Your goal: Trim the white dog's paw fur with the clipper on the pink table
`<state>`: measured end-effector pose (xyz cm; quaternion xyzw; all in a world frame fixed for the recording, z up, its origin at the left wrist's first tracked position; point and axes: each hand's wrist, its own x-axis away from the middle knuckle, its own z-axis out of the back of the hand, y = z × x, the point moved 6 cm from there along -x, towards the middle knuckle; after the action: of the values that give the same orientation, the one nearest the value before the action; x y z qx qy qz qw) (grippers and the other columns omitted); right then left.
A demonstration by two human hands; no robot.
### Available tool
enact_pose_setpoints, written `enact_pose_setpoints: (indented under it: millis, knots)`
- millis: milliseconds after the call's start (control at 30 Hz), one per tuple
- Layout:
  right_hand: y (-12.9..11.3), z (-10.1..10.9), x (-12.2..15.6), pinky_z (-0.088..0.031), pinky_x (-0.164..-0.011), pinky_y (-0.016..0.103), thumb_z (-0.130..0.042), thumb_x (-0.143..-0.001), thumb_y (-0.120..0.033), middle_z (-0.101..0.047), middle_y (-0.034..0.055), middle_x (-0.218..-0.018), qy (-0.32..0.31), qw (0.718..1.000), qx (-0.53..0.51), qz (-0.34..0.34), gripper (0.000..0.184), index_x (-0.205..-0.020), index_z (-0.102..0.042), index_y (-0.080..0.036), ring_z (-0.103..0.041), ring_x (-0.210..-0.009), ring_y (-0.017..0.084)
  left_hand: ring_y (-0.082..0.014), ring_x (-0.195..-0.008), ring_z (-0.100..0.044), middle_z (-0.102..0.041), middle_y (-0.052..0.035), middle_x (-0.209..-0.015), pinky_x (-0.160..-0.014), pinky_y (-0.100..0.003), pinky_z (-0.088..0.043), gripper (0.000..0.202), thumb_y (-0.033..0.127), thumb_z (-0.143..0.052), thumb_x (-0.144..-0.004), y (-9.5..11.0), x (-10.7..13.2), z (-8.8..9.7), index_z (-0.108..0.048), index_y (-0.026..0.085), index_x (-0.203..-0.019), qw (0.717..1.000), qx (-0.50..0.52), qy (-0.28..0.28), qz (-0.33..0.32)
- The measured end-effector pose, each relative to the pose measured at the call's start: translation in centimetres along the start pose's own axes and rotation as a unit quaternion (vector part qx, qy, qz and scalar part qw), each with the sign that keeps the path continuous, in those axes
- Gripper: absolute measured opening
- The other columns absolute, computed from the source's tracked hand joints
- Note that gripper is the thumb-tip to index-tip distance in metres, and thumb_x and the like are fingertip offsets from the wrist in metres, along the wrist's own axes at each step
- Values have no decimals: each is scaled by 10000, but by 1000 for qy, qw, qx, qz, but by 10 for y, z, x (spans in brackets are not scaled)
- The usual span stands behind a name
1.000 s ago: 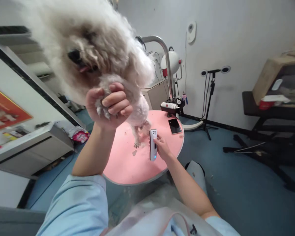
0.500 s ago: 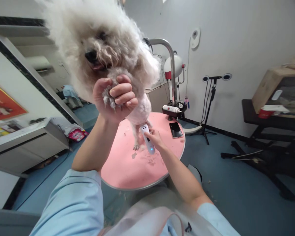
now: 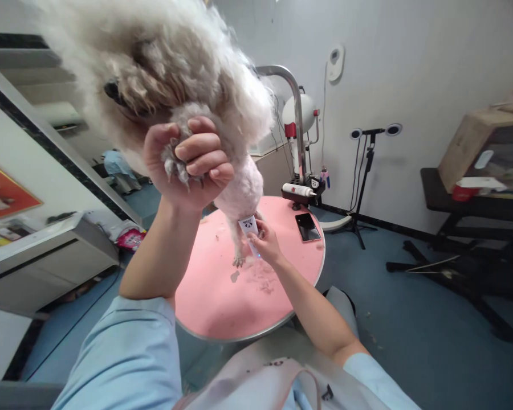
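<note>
A fluffy white dog [image 3: 239, 102] rears up on its hind legs on a round pink table [image 3: 209, 307], its head close to the camera. My left hand [image 3: 188, 165] is closed around its front paw [image 3: 177, 165] and holds it high, with claws showing below the fingers. Low on the dog, my right hand [image 3: 265, 242] grips a white hair clipper [image 3: 248, 226] with a panda print. The clipper's head end lies against the lower body by the hind leg; its blades are hidden. Loose hair clippings [image 3: 263, 279] lie beneath that hand.
At the table's right edge lies a black phone [image 3: 307, 226]. A white bottle [image 3: 298, 189] rests on a black holder by the curved metal grooming arm [image 3: 299, 114]. A lamp stand [image 3: 367, 171] and a black bench [image 3: 444, 210] are to the right, a cabinet [image 3: 47, 262] to the left.
The dog's head has turned down and moved left, with my left hand and the paw shifting left too. The clipper has tilted and moved slightly left in my right hand.
</note>
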<state>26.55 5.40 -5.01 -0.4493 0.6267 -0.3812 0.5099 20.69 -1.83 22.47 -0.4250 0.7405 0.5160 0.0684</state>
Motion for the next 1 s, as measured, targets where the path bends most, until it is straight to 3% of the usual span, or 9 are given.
enact_pose_setpoints:
  millis: [200,500,667,833,1000]
  knots:
    - [4,-7,6,-503,-833,390,-665,-679,-264,-672,81,-1015,52,998,20,-3,376,-1039,-592,-183,-636,-916,232,-45,-327,-309,-483,123,-455,-446,-264,-293,217,442,-407,-848,5,-3,5,-414,230,-800,999,-24,39,-18]
    - [-1,-10,8,-497,-878,421,-663,-696,-253,-667,99,-1051,63,998,4,13,376,-1056,-587,-174,-638,-971,248,-30,-299,-276,-474,119,-429,-387,-233,-286,349,547,-302,-882,4,-3,-5,-398,228,-778,999,-25,45,-17]
    - [-5,-12,9,-505,-880,390,-660,-709,-246,-664,97,-1106,32,999,-26,22,398,-1095,-587,-186,-636,-1010,238,-27,-287,-270,-457,125,-423,-388,-220,-288,344,559,-314,-889,5,-1,-6,-365,233,-791,998,-19,50,-27]
    - [-12,-6,9,-488,-879,348,-658,-694,-217,-655,76,-1144,-11,998,-62,12,451,-1141,-603,-195,-612,-1037,223,-16,-290,-380,-499,135,-430,-374,-170,-346,225,405,-519,-769,5,3,-10,-374,234,-781,999,-20,28,-14]
    - [-8,9,7,-455,-603,256,-680,-659,-257,-668,24,-782,-111,986,-111,-57,273,-909,-693,-149,-601,-683,156,-21,-335,-463,-457,158,-442,-422,-161,-404,214,304,-551,-719,4,11,-15,-357,242,-786,999,-12,-29,25]
